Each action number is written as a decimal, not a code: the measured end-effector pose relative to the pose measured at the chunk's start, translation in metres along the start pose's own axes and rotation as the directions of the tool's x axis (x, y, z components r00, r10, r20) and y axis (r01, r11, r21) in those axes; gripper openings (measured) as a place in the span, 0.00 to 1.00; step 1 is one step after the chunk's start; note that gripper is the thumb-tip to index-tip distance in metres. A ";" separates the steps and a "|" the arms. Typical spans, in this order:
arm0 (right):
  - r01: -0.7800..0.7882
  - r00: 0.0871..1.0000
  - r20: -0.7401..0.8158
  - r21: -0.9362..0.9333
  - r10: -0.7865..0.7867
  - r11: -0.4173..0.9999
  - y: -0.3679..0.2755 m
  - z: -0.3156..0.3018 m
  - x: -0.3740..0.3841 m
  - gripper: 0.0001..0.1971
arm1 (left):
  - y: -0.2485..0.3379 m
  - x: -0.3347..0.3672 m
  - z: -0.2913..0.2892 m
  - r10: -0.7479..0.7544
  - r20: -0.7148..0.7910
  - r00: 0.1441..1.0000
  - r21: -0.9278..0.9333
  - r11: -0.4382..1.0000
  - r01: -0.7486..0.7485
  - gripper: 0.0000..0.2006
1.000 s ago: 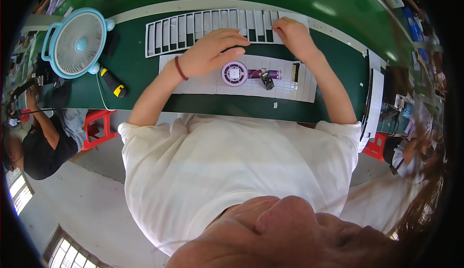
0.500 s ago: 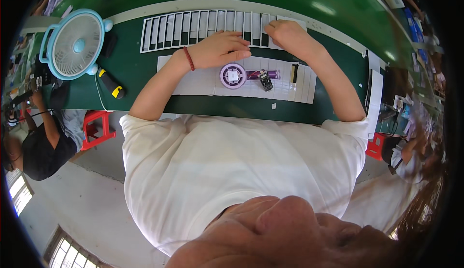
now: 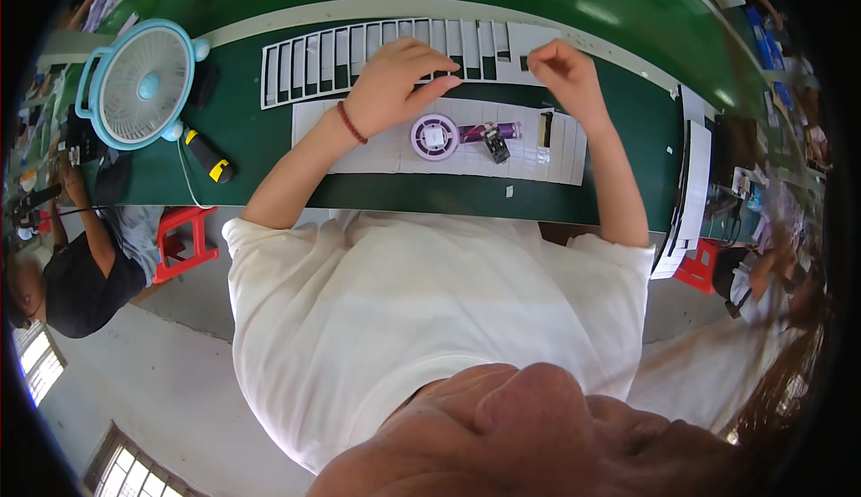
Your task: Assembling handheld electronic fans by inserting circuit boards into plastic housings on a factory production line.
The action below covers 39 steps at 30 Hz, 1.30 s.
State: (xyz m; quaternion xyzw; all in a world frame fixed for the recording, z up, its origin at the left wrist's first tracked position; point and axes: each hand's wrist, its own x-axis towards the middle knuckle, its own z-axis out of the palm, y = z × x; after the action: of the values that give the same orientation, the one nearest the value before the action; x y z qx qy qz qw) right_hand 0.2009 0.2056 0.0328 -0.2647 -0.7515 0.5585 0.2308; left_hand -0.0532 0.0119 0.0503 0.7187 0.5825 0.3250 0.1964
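On the green bench (image 3: 269,129), both hands: left hand (image 3: 392,84), right hand (image 3: 562,74) on white strips (image 3: 314,62).

Single view: head cam, fisheye, looking steeply down the wearer's own front, so the white shirt and part of the face fill the lower half. Green bench (image 3: 269,129) bends across the top, far enough that both hands look small. Left hand (image 3: 392,84) and right hand (image 3: 563,77) sit top-centre. Rim shows floor left of the left hand. No second view to overlap.
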 end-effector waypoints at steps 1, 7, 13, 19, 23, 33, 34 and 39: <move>0.060 0.998 -0.011 -0.079 -0.061 0.995 -0.012 0.004 -0.016 0.03 | 0.009 -0.001 -0.010 0.074 -0.013 0.997 -0.026 0.997 -0.075 0.22; 0.126 0.981 -0.127 -0.178 -0.149 0.976 -0.041 0.041 -0.074 0.06 | 0.044 -0.021 0.011 0.220 0.162 0.962 -0.088 0.974 -0.208 0.29; 0.128 0.939 -0.258 -0.355 -0.228 0.926 -0.041 0.069 -0.093 0.07 | 0.046 -0.026 0.027 0.303 0.105 0.947 0.226 0.920 -0.320 0.17; 0.175 0.897 -0.274 -0.501 -0.347 0.848 -0.043 0.077 -0.084 0.08 | 0.055 -0.025 0.028 0.254 0.167 0.953 0.308 0.905 -0.295 0.17; 0.156 0.892 -0.235 -0.640 -0.385 0.752 -0.035 0.084 -0.078 0.08 | 0.057 -0.026 0.031 0.233 0.169 0.958 0.312 0.909 -0.276 0.18; 0.292 0.918 0.030 -0.724 -0.395 0.625 -0.056 0.061 -0.074 0.09 | 0.056 -0.027 0.036 0.340 0.092 0.936 0.376 0.858 -0.349 0.12; 0.327 0.908 0.077 -0.747 -0.412 0.579 -0.055 0.057 -0.074 0.09 | 0.055 -0.027 0.036 0.348 0.093 0.933 0.362 0.861 -0.357 0.12; 0.473 0.858 0.309 -0.787 -0.410 0.396 -0.065 0.044 -0.067 0.11 | 0.055 -0.025 0.034 0.349 0.094 0.932 0.340 0.869 -0.360 0.11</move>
State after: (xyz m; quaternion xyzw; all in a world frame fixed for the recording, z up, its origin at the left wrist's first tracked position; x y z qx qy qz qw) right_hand 0.2139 0.1147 0.0798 -0.1153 -0.9739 0.0515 0.1884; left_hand 0.0068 -0.0226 0.0559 0.8414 0.4864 0.2353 0.0106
